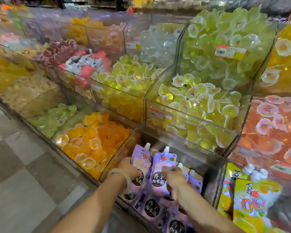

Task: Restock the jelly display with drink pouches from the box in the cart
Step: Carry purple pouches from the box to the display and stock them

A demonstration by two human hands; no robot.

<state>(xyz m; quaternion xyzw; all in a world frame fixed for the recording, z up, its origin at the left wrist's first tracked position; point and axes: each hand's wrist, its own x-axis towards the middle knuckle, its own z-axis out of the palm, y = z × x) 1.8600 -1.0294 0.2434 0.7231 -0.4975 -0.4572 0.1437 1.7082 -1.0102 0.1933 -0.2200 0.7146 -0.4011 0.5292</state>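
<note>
Purple drink pouches with white spouts stand in a clear bin on the bottom row of the jelly display. My left hand grips the leftmost upright purple pouch by its side. My right hand holds the neighbouring purple pouch near its middle. More purple pouches lie flat in front, partly under my forearms. A thin band circles my left wrist. The box and the cart are out of view.
Yellow-orange drink pouches fill the bin to the right. Orange jelly cups sit in the bin to the left. Green jelly cups and pink jelly cups fill the bins above. Tiled floor lies at the left.
</note>
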